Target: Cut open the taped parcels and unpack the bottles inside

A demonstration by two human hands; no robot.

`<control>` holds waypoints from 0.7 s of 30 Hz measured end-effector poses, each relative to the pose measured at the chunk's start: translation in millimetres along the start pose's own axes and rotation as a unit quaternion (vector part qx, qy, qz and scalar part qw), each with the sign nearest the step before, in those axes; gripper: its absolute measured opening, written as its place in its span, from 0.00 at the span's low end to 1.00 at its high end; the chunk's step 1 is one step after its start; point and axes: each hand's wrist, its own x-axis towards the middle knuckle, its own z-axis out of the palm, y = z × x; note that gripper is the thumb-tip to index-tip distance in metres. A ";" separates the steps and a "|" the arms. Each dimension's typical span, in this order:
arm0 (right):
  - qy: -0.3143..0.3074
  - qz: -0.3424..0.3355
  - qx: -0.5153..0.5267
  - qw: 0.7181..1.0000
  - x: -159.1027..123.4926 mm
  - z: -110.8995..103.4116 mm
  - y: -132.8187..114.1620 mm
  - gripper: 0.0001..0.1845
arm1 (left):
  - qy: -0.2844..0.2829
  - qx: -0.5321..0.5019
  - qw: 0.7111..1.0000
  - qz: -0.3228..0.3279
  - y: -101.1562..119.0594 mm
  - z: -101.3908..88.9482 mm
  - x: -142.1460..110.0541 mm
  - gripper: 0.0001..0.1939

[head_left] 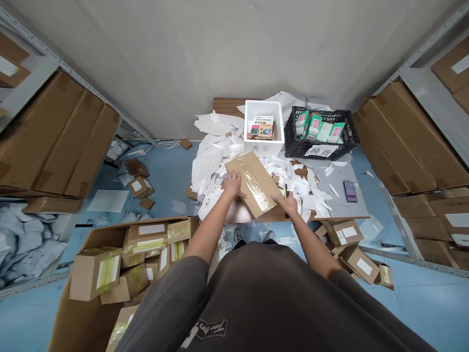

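A taped brown cardboard box (254, 183) lies slantwise on a small table (344, 211) strewn with white paper scraps. My left hand (232, 185) rests flat on the box's left edge with its fingers spread. My right hand (290, 202) is closed round a small yellow-and-black cutter (286, 191) at the box's near right corner.
A white bin (264, 143) with small packs and a black crate (319, 142) of green packs stand at the table's back. A purple item (350, 190) lies at right. A big carton of small taped boxes (139, 247) sits low left; more boxes (353, 249) are under the table.
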 end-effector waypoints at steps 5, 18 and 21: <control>0.023 0.033 0.005 0.999 27.3 0.7 8.2 0.43 | -0.005 -0.007 0.998 -0.069 29.4 9.3 -29.7 0.80; -0.050 -0.033 -0.031 0.998 93.5 -36.0 -2.2 0.37 | 0.039 -0.032 0.996 -0.072 137.4 53.2 -93.4 0.58; -0.055 -0.042 -0.038 0.997 92.8 -38.0 -2.1 0.36 | 0.028 -0.015 0.989 0.143 151.6 35.3 -78.7 0.61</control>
